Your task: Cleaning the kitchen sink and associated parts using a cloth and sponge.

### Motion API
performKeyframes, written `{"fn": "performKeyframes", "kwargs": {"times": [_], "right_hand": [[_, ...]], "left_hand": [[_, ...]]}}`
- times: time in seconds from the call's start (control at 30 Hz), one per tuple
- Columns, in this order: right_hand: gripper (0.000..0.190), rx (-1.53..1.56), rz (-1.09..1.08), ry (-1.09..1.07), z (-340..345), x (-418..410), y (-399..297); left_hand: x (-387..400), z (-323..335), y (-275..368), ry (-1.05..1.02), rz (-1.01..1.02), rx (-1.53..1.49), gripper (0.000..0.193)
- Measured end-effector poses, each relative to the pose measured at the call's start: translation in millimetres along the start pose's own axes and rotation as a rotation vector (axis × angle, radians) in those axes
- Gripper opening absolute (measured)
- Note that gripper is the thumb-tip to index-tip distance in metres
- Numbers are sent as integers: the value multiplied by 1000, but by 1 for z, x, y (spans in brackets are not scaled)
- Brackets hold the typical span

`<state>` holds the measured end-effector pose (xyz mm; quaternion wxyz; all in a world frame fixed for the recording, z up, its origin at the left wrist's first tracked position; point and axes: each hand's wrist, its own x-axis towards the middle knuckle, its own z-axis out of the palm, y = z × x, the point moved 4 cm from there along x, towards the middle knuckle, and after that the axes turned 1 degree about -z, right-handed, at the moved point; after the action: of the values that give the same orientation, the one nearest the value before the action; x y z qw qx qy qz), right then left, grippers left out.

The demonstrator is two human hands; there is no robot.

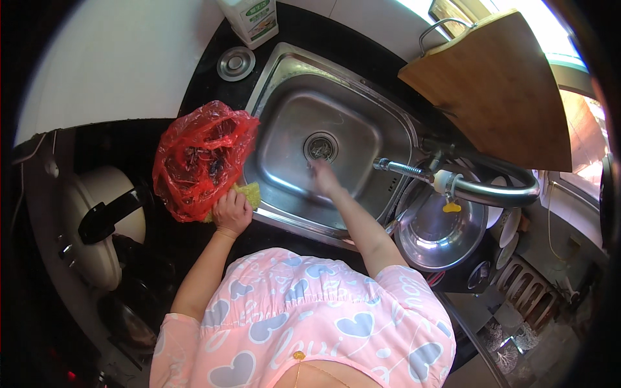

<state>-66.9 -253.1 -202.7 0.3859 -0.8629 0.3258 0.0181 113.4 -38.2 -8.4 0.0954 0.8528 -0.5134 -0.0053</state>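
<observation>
My left hand [232, 211] grips a yellow-green sponge or scouring cloth [251, 195] at the sink's left front rim, against a crumpled red plastic bag [208, 155] with dark scraps inside. Down in the stainless steel sink [291, 116], my right hand [324, 175] is slightly blurred, its fingers at the near edge of the round drain [320, 147]. Small pale scraps lie in the drain's strainer. Whether the fingers hold any of them cannot be told.
A metal faucet [495, 190] with a flexible spout reaches over the sink's right side, above a steel basin [441, 233]. A wooden cutting board [499, 87] leans behind. A metal drain lid [236, 63] and a white bottle [252, 22] stand back left; a lidded pot [92, 233] is far left.
</observation>
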Motion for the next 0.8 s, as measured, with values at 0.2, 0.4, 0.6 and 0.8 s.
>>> {"fn": "performKeyframes", "kwargs": {"times": [0.2,0.4,0.6,0.8], "right_hand": [[21,246,456,195,-26,12,51],[22,683,507,160,17,8,80],[22,920,696,-159,10,10,28],[21,1201,807,-36,28,18,35]], "left_hand": [[-1,-1,-2,9,-7,0,10],[1,1,1,3,0,-20,11],[-4,2,-3,-5,-14,-6,11],[0,3,0,-8,-7,-14,11]]}}
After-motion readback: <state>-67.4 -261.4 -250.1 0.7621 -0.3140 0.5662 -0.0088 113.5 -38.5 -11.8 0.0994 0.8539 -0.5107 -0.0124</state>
